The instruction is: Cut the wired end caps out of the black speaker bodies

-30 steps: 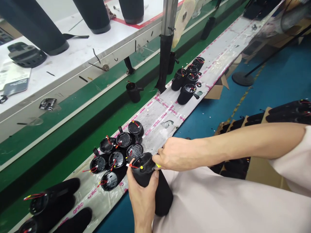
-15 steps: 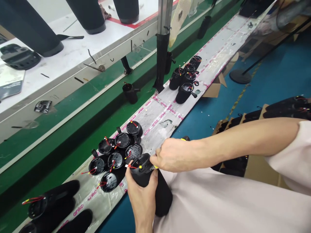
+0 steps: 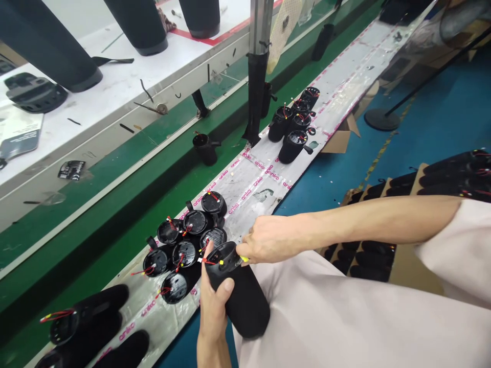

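A black cylindrical housing (image 3: 247,301) leans against my clothing, its open end up and toward the left. Red wires with white and yellow connectors stick out at its rim. My left hand (image 3: 217,301) is wrapped round its upper left side, thumb across the front. At the right of the rim my right hand (image 3: 263,243) is closed on a small tool with a yellow part (image 3: 244,259), mostly hidden by the fingers. Just left of the housing, several similar black housings (image 3: 184,254) stand on the covered bench (image 3: 245,179), with red wires at their open tops.
More housings (image 3: 293,145) stand farther up the bench, and others lie at the lower left (image 3: 88,317). A metal post (image 3: 255,97) rises beside the bench. A white shelf (image 3: 123,76) holds large black cylinders. Racked housings (image 3: 452,171) are at the right.
My left hand has shifted left and its thumb now lies lower across the housing's front. The housing's lower end has moved slightly left. My right forearm sits a little lower.
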Action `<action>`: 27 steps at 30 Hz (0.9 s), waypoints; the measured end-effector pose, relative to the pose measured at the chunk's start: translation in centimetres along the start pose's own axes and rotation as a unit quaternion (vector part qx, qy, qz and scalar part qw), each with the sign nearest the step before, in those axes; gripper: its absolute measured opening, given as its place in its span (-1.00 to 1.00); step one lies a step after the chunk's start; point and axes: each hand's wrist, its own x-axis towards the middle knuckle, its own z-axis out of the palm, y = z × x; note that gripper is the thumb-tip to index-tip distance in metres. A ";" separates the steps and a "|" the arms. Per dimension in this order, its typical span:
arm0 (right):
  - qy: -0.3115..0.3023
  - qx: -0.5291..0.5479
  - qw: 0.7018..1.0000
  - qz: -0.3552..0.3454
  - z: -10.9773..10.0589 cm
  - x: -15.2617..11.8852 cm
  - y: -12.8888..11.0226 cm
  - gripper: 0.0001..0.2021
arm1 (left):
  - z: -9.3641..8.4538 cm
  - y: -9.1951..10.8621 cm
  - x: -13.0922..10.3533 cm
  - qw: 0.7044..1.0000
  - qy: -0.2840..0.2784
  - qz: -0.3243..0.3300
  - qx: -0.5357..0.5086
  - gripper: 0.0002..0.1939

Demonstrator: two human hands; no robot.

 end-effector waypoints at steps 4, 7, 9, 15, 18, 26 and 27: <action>0.062 0.089 0.994 -0.002 0.2 -0.1 0.4 -0.69 | -0.1 -0.2 0.1 0.998 -0.011 -0.015 -0.055 0.01; 0.114 0.149 0.981 0.058 -0.3 -0.2 0.6 -0.68 | -0.3 -0.3 -0.2 0.997 0.001 -0.021 -0.076 -0.05; 0.108 0.138 0.980 0.089 -0.9 -0.3 0.6 -0.67 | -0.5 -0.3 -0.3 0.997 0.010 -0.023 -0.073 -0.05; 0.017 0.075 0.995 0.057 -1.3 -0.5 -0.4 -0.67 | -0.8 0.2 -0.3 0.999 0.030 -0.027 -0.025 -0.04; 0.016 0.045 0.998 0.044 -1.5 -0.3 -1.0 -0.69 | -0.7 0.6 -0.5 0.999 0.039 -0.015 0.026 -0.02; -0.019 0.018 0.999 0.038 -2.1 0.2 -1.4 -0.72 | -0.5 1.4 -1.2 0.988 0.056 0.021 0.144 -0.09; -0.019 0.016 0.999 0.038 -2.1 0.1 -1.4 -0.71 | -0.5 1.4 -1.2 0.987 0.056 0.024 0.150 -0.10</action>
